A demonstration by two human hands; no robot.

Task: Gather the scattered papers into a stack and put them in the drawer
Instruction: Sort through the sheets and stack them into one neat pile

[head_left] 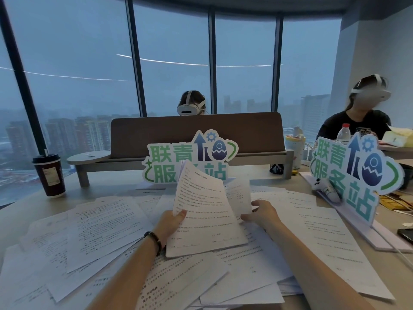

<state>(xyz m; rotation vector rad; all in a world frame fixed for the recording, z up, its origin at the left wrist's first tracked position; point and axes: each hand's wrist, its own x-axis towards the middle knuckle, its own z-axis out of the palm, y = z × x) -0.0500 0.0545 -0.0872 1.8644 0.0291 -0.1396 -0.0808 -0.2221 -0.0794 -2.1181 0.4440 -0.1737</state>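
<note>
a small stack of papers point(205, 211) is held tilted above the counter point(107, 182) by the left hand point(171, 222), whose thumb is pressed on the front sheet near its left edge while the fingers are hidden behind it. a beaded bracelet point(154, 239) is worn on that wrist. the right hand point(260, 214) is placed at the right edge of the stack, and a further sheet point(238, 195) behind the stack appears to be pinched between its thumb and fingers, though the contact is partly hidden.

many scattered papers point(100, 222) are spread over the counter, overlapping one another on both sides of the arms and beneath them. no drawer can be seen.

a dark paper cup point(49, 175) with a lid is stood at the far left of the counter. a green and white sign point(190, 157) is set upright behind the held stack, and a second like sign point(355, 175) is stood at the right. a brown divider point(196, 133) on a shelf is seen beyond. two people wearing headsets are seated behind it and at the right. a plastic bottle point(343, 133) with a red cap is stood near the right person.
</note>
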